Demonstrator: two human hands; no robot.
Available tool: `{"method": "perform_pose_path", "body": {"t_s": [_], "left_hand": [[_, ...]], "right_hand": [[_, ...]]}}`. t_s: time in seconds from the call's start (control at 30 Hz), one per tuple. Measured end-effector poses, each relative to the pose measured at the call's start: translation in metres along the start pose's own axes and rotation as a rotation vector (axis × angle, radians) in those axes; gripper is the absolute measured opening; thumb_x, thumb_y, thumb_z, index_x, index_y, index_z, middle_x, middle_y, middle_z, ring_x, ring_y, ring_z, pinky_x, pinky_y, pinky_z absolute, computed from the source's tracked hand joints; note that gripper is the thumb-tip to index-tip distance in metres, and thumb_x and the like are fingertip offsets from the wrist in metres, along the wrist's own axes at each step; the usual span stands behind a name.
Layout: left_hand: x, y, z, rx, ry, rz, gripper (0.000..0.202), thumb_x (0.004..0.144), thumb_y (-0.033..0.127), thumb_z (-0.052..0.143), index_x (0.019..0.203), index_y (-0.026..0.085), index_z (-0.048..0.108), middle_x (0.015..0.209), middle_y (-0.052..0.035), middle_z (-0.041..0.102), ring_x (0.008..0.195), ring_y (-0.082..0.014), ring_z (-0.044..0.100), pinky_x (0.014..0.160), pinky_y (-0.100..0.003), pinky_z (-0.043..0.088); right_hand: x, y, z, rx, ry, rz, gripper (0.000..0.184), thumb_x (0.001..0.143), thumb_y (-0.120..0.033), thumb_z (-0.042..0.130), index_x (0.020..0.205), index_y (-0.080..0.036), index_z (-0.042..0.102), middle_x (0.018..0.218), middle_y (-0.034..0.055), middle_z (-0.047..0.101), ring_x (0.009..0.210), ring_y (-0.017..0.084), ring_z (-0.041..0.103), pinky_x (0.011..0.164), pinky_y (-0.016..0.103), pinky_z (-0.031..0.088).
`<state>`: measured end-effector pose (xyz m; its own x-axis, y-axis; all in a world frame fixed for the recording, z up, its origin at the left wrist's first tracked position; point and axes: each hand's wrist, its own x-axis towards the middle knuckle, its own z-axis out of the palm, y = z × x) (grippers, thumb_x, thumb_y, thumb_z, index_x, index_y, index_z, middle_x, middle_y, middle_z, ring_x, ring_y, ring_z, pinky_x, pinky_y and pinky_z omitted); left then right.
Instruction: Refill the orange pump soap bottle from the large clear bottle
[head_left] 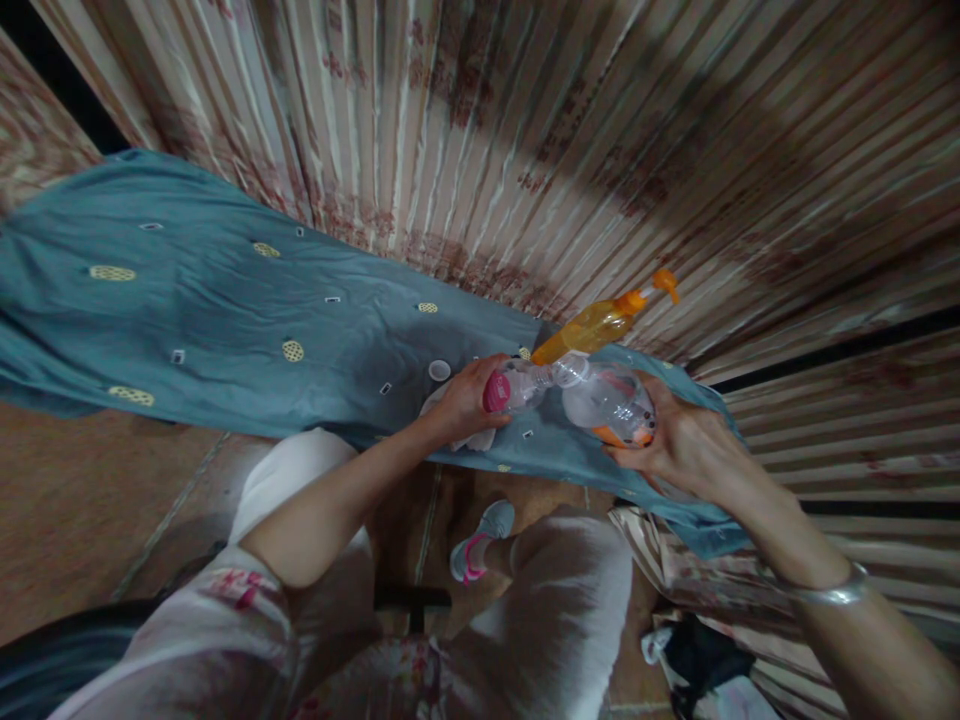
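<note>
My left hand (474, 400) is closed around a small clear plastic bottle (529, 386) with a pink label, tilted so its neck points right. In my right hand (675, 440) is a larger clear bottle (611, 402) with orange and black marks near its base, its neck turned to the left. The two necks meet, or nearly so, above the cloth; I cannot tell whether they touch. Just behind them stands an orange pump bottle (589, 332). A round white cap (439, 371) lies beside my left hand. Under that hand is a crumpled white cloth (474, 440), partly hidden.
A teal cloth with pineapple prints (225, 310) covers the long narrow table. Pleated patterned curtains (420, 130) hang behind it and to the right. My knees are close to the table's front edge. A dark bundle (705, 650) lies on the floor at lower right.
</note>
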<state>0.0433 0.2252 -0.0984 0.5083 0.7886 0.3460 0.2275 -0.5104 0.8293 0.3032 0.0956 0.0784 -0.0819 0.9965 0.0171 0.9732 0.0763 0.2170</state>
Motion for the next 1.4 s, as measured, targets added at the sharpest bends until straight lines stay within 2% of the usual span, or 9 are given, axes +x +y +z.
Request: {"method": "perform_pose_path", "body": {"t_s": [0.2, 0.37, 0.6, 0.77, 0.93, 1.1, 1.4], "left_hand": [[0.001, 0.0018, -0.0008, -0.003, -0.033, -0.022, 0.089, 0.071, 0.024, 0.091, 0.153, 0.017, 0.057, 0.158, -0.02, 0.066, 0.145, -0.0417, 0.066, 0.128, -0.058, 0.051], [0.0016, 0.0035, -0.0031, 0.007, -0.075, -0.046, 0.093, 0.072, 0.025, 0.09, 0.156, 0.01, 0.054, 0.161, -0.0228, 0.064, 0.148, -0.0431, 0.063, 0.131, -0.055, 0.049], [0.0011, 0.0, -0.0011, 0.013, -0.025, -0.019, 0.088, 0.071, 0.027, 0.092, 0.152, 0.02, 0.058, 0.156, -0.0165, 0.068, 0.144, -0.041, 0.067, 0.128, -0.056, 0.053], [0.001, -0.0037, 0.0017, 0.011, -0.005, 0.01, 0.088, 0.071, 0.027, 0.093, 0.152, 0.019, 0.057, 0.155, -0.0181, 0.068, 0.142, -0.0413, 0.067, 0.126, -0.063, 0.053], [0.0003, 0.0002, 0.001, 0.0, -0.005, 0.001, 0.087, 0.072, 0.02, 0.093, 0.152, 0.018, 0.058, 0.158, -0.018, 0.067, 0.143, -0.0402, 0.067, 0.127, -0.057, 0.053], [0.001, 0.0021, -0.0003, 0.006, -0.054, -0.033, 0.092, 0.072, 0.02, 0.093, 0.154, 0.013, 0.053, 0.159, -0.0211, 0.065, 0.144, -0.041, 0.066, 0.129, -0.061, 0.05], [0.0004, 0.0009, -0.0009, -0.006, -0.037, -0.012, 0.088, 0.072, 0.023, 0.093, 0.153, 0.018, 0.056, 0.159, -0.0176, 0.066, 0.145, -0.0416, 0.065, 0.129, -0.06, 0.05]], "right_hand": [[-0.0013, 0.0002, 0.0, -0.007, 0.024, -0.008, 0.08, 0.085, -0.053, 0.074, 0.153, -0.014, 0.056, 0.088, 0.0078, 0.083, 0.073, 0.033, 0.079, 0.064, 0.036, 0.054], [-0.0016, 0.0021, 0.0005, 0.034, 0.014, 0.003, 0.079, 0.085, -0.053, 0.072, 0.153, -0.015, 0.057, 0.082, 0.0054, 0.081, 0.071, 0.033, 0.078, 0.064, 0.037, 0.055], [-0.0013, 0.0005, -0.0005, 0.052, 0.022, 0.007, 0.08, 0.085, -0.055, 0.071, 0.152, -0.015, 0.057, 0.087, 0.0089, 0.082, 0.072, 0.034, 0.078, 0.064, 0.039, 0.055], [-0.0017, -0.0011, 0.0, 0.035, 0.029, 0.002, 0.081, 0.085, -0.055, 0.071, 0.154, -0.015, 0.056, 0.089, 0.0087, 0.083, 0.073, 0.034, 0.078, 0.064, 0.039, 0.056], [-0.0011, -0.0006, 0.0001, 0.022, 0.031, -0.005, 0.081, 0.086, -0.057, 0.07, 0.153, -0.014, 0.056, 0.087, 0.0084, 0.082, 0.072, 0.034, 0.077, 0.064, 0.038, 0.055], [-0.001, 0.0012, -0.0006, 0.02, 0.028, -0.004, 0.084, 0.085, -0.057, 0.07, 0.154, -0.011, 0.056, 0.096, 0.0124, 0.083, 0.076, 0.034, 0.078, 0.065, 0.039, 0.055], [-0.0023, 0.0016, 0.0028, 0.031, 0.044, 0.013, 0.082, 0.084, -0.058, 0.071, 0.152, -0.014, 0.057, 0.091, 0.0105, 0.083, 0.076, 0.036, 0.079, 0.066, 0.04, 0.056]]}}
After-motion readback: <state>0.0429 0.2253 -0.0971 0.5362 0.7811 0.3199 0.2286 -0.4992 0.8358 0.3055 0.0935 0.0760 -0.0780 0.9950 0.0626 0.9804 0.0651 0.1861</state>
